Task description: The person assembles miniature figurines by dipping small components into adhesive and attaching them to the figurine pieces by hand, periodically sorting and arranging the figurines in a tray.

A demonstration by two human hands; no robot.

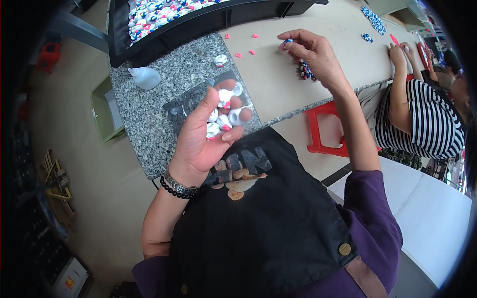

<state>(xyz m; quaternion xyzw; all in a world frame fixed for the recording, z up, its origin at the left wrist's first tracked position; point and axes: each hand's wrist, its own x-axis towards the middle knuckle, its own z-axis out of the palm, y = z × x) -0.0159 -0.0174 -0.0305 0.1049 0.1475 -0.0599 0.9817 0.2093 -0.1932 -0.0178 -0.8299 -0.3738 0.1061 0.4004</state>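
Note:
My left hand (196,129) is turned palm up, its fingers curled around several small rounded white parts (223,121) with pink bits on them. Over the beige part of the worktop, my right hand (320,59) pinches a small blue and white piece (288,41) between thumb and fingertips. Just below that hand lies a little pile of blue, white and dark pieces (305,70), partly covered by it. A few small pink pieces (255,36) are scattered to its left. One more white part with pink (220,60) sits on the speckled grey stone top (144,114).
A long black tray (198,29) full of white, pink and blue parts stands at the back. A translucent squeeze bottle (145,78) lies at left. Blue-white pieces (373,21) are at far right, near a person in a striped shirt (422,114). A red stool (323,131) stands below.

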